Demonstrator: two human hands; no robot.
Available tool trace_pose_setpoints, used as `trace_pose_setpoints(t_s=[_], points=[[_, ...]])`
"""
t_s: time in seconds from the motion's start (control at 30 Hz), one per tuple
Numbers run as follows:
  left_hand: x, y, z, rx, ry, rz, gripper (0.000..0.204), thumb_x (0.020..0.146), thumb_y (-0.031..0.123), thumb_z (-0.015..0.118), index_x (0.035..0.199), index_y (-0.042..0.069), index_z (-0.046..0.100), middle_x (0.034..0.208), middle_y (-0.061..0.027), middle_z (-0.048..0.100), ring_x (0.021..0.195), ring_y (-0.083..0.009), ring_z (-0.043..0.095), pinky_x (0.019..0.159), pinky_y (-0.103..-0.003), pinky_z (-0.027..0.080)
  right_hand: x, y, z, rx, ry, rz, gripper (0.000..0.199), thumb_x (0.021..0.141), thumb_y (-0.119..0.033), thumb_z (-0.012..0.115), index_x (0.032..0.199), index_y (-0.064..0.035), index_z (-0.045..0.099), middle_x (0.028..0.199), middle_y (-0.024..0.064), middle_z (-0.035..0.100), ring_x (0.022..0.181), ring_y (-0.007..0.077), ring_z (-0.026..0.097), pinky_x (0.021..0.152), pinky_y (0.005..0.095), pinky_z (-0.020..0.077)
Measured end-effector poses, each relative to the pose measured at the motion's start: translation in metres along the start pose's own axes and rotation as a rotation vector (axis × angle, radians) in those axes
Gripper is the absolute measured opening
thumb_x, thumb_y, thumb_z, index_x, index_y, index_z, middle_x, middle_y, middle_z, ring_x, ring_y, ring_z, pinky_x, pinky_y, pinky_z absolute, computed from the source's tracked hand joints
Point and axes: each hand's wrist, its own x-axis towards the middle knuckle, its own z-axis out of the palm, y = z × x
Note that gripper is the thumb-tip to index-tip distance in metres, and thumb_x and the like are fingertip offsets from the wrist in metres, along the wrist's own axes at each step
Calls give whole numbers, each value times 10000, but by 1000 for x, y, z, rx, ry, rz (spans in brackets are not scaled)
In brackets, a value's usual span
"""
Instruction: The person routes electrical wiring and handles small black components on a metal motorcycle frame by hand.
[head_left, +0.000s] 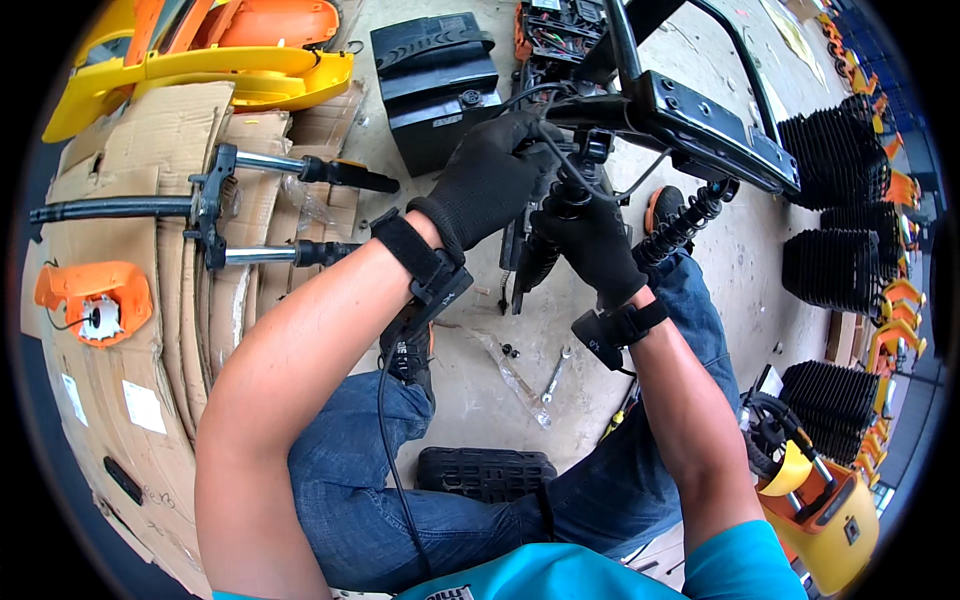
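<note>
Both my hands wear black gloves and work at the end of a black metal frame (705, 125). My right hand (598, 245) is wrapped round a black shock absorber (572, 190) that hangs under the frame. Close beside it my left hand (490, 175) has its fingers closed by the shock's top; what they pinch is hidden. A thin black cable (640, 185) loops past both hands. A second shock absorber with a coil spring (685, 228) slants down from the frame on the right, apart from my hands.
Left of my hands stands a black battery (440, 95). A front fork (205, 207) and an orange cover (95, 303) lie on flattened cardboard (120, 390). Between my legs are a wrench (557, 373) and a clear plastic bag (515, 375). Stacked black baskets (830, 265) line the right.
</note>
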Motion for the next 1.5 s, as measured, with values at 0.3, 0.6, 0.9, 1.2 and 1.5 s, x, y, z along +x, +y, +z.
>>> trace_pose_setpoints(t_s=[0.3, 0.6, 0.9, 1.2, 1.5], points=[[5, 1, 6, 31, 22, 17, 192, 931, 104, 556, 1091, 17, 615, 751, -7, 565, 618, -77, 543, 558, -231, 455, -1, -2, -8, -147, 3, -85, 306, 758, -158, 742, 972, -14, 576, 832, 99, 650, 767, 214, 628, 715, 356, 506], [8, -3, 1, -81, -34, -26, 220, 947, 171, 552, 1088, 13, 612, 708, 6, 553, 601, -71, 534, 527, -223, 432, -1, -2, -7, -78, -7, -35, 356, 739, -171, 722, 1025, -26, 567, 874, 122, 653, 796, 242, 631, 740, 363, 500], [6, 9, 0, 3, -21, 7, 170, 932, 167, 564, 996, 19, 617, 690, -22, 553, 588, -93, 570, 526, -238, 454, 1, 4, -5, -110, 23, -42, 349, 727, -175, 723, 1009, -29, 580, 853, 128, 656, 789, 264, 640, 733, 366, 504], [9, -1, 1, 237, 66, 204, 134, 885, 123, 580, 930, 0, 606, 680, -56, 578, 550, -109, 562, 504, -256, 454, 2, 2, -5, -112, 17, -29, 323, 740, -163, 732, 984, -17, 579, 838, 119, 655, 770, 246, 643, 713, 365, 508], [13, -10, 6, 231, 83, 232, 164, 893, 85, 554, 995, 9, 657, 634, -61, 598, 567, -125, 569, 554, -279, 460, 0, -3, -8, -136, -29, -62, 267, 770, -103, 742, 961, -13, 579, 843, 64, 620, 768, 150, 598, 682, 308, 508]])
